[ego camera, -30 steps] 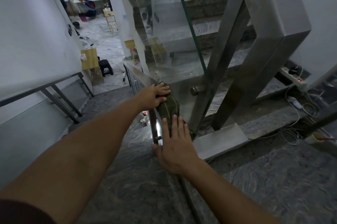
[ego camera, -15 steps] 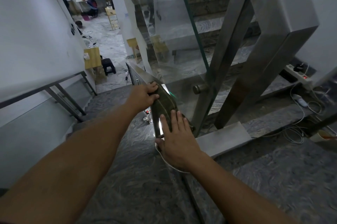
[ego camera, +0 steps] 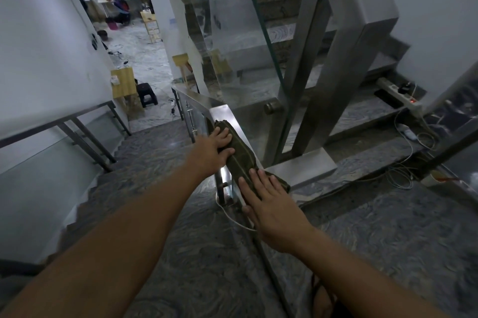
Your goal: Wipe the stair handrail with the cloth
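A dark green folded cloth (ego camera: pixel 241 156) lies along the top of the steel stair handrail (ego camera: pixel 219 112), which slopes down toward the lower floor. My left hand (ego camera: pixel 216 145) presses on the cloth's upper left side, fingers curled over its edge. My right hand (ego camera: pixel 269 205) lies flat on the cloth's near end, fingers spread. The cloth and my hands hide the rail beneath them.
A glass panel (ego camera: pixel 232 40) and thick steel posts (ego camera: pixel 333 79) rise right of the rail. A power strip (ego camera: pixel 399 95) and white cables (ego camera: pixel 403 162) lie on the landing at right. A wall rail (ego camera: pixel 59 121) runs down the left side of the marble stairs.
The cloth has been stretched out along the rail. My left hand moved a little up and left, my right hand slid to the near end; the view shifted slightly.
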### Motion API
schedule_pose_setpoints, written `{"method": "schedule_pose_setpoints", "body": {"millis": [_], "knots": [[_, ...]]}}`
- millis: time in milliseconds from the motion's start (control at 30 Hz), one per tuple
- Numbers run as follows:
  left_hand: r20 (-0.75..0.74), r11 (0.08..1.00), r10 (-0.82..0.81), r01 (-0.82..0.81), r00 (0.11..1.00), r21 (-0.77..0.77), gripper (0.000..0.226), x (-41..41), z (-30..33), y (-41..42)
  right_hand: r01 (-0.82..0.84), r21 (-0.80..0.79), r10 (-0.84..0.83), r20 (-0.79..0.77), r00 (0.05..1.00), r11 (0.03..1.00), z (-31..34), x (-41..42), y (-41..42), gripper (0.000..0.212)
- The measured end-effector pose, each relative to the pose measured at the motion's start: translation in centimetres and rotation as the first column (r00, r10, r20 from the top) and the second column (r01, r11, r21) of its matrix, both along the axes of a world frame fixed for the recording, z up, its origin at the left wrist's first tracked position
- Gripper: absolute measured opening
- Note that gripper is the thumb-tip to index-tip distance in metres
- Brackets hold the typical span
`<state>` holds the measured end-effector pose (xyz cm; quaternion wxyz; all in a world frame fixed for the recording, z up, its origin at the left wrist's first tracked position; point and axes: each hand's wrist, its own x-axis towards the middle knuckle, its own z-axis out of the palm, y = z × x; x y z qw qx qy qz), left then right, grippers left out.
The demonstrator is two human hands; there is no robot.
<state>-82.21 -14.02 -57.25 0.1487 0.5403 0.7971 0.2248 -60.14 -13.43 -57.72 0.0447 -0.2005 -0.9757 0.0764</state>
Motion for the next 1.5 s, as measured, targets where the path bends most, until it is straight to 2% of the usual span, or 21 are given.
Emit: {"method": "schedule_pose_setpoints", "body": {"millis": [133,233,333,467,633,833,1000,1167,1367,1500], "knots": [[0.026,0.999,0.002,-0.004,1.000,0.050,0.048,2.6,-0.2,-1.5,-0.031,-0.021,0.031,-0.014,0.999,0.999,-0.1,1.9,0.3,0.056],[0.031,0.999,-0.006,0.004,0.999,0.047,0.049,3.9,-0.4,-2.4,-0.093,0.068,0.096,-0.050,0.994,0.993,0.1,3.4,1.5,0.049],[0.028,0.999,0.005,-0.006,1.000,0.037,0.049,5.3,-0.5,-3.1,-0.039,0.091,0.053,-0.151,0.987,0.995,-0.4,5.1,3.1,0.052],[-0.059,0.999,-0.028,0.030,0.998,0.029,0.051,7.6,-0.4,-3.9,0.044,0.187,0.006,-0.256,0.967,0.981,-0.7,6.8,5.4,0.034],[-0.176,0.998,-0.057,0.055,0.983,-0.015,0.048,10.4,0.5,-4.0,0.093,0.180,-0.037,-0.289,0.956,0.979,-0.9,7.4,7.9,0.032],[-0.271,0.986,-0.116,0.078,0.955,-0.148,0.050,14.2,0.6,-2.0,0.151,0.151,-0.101,-0.296,0.950,0.977,0.0,8.6,10.5,0.017],[-0.288,0.985,-0.117,0.075,0.950,-0.153,0.049,16.3,0.3,-0.1,0.181,0.175,-0.125,-0.292,0.948,0.968,0.3,9.9,12.5,0.019],[-0.332,0.969,-0.227,0.177,0.915,-0.174,0.048,17.9,0.0,2.8,0.261,0.093,-0.241,-0.181,0.953,0.961,0.8,11.4,14.8,0.022],[-0.413,0.929,-0.369,0.324,0.833,-0.178,0.044,20.1,0.3,7.7,0.376,0.027,-0.365,-0.189,0.912,0.926,0.4,17.1,16.8,0.027],[-0.338,0.861,-0.503,0.428,0.796,-0.273,0.033,21.6,0.2,12.5,0.420,-0.045,-0.422,-0.172,0.890,0.906,0.0,20.9,18.7,0.030]]}}
